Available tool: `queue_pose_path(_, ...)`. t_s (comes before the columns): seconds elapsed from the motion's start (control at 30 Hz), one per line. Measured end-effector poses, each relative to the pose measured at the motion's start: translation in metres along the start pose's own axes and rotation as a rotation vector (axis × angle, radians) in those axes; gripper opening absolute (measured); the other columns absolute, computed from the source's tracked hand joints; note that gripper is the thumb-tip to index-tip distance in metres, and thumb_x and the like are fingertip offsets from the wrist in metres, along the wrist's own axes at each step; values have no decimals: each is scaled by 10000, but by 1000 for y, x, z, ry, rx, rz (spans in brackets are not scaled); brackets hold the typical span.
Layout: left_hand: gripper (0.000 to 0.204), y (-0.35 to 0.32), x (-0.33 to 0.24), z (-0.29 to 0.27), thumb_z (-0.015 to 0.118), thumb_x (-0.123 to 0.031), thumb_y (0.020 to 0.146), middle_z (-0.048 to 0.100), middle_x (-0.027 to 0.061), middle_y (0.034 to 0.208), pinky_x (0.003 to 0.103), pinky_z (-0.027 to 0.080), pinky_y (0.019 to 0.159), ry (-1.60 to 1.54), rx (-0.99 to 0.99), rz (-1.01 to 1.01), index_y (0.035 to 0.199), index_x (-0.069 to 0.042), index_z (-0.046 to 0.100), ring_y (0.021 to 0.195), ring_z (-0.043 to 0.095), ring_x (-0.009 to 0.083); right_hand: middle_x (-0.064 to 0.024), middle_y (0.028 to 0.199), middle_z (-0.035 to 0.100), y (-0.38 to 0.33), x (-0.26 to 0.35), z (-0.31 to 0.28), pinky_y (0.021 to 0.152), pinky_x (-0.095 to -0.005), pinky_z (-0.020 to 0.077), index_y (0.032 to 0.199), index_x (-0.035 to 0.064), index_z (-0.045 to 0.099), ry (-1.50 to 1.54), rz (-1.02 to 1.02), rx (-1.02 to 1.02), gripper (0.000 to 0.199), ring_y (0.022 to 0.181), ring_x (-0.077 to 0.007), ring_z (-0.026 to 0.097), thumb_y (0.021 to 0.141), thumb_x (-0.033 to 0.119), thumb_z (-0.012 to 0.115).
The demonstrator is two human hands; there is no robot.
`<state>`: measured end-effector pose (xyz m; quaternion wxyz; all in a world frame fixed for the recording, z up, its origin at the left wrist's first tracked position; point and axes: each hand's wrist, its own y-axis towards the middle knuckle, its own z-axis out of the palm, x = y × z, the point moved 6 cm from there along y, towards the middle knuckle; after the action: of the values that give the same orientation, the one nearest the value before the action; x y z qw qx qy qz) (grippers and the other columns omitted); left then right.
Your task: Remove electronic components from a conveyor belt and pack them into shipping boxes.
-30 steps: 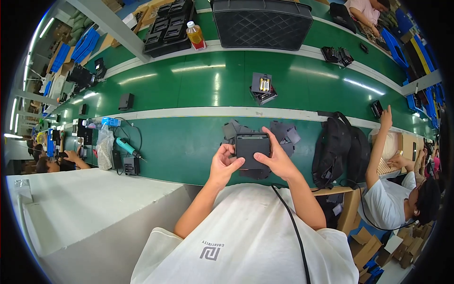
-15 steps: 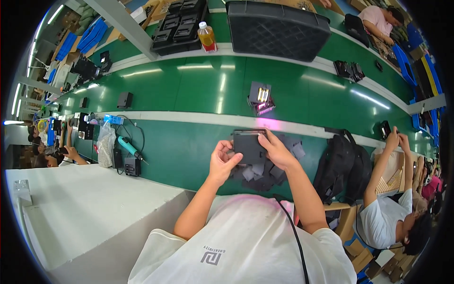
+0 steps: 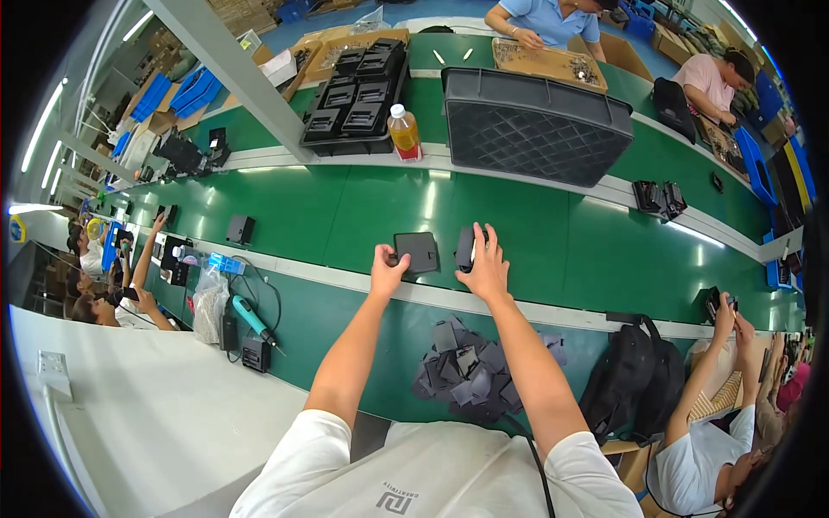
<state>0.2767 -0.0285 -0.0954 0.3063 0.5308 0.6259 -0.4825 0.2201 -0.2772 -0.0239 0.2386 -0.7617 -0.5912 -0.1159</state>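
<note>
Conveyor belt [image 3: 553, 233]: green, runs across the view, carrying the parts.
Grey crate [image 3: 535, 129]: upturned, far side of the belt, well apart from the hands.
Flat dark box [image 3: 415, 252]: lies on the belt; left hand [image 3: 387, 272] pinches its near left edge.
Small dark part [image 3: 465, 249]: stands on edge just beside the box; right hand [image 3: 486, 269] rests fingers on it, not clearly closed.
Advice: steady the box by its edge and keep the upright part from tipping.

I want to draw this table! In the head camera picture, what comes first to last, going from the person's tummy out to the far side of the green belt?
Pile of dark grey flat pieces → left hand and right hand → dark square device → bottle of orange drink → stacked black trays.
</note>
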Motion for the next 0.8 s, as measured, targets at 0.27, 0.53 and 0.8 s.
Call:
queue_pose_path(0.27, 786, -28, -61, 27, 739, -247, 773, 287, 171, 1496, 568, 294, 1074, 866, -159, 684, 1423, -103, 322, 1316, 386, 350, -161, 1510, 154, -34, -29, -10, 1035, -496, 386, 1496, 68, 115, 572, 15, -198, 1142, 1313, -388, 332, 617, 191, 833)
queue_pose_path(0.53, 1039, -63, -83, 35, 807, -235, 674, 196, 183, 1559, 573, 204, 1125, 1122, 201, 622, 1513, -116, 206, 1426, 247, 335, -144, 1429, 243, -115, -32, -61, 866, -391, 507, 1491, 77, 146, 1134, 304, -161, 1043, 1210, -324, 431, 703, 146, 826)
queue_pose_path(0.8, 1091, -250, -106, 116, 794, -85, 679, 248, 208, 1524, 408, 271, 1137, -175, 458, 481, 1509, -32, 89, 1402, 276, 332, -205, 1321, 421, -183, -18, -49, 858, -345, 485, 1480, 82, 185, 1558, 386, -237, 973, 1061, -288, 533, 730, 119, 803)
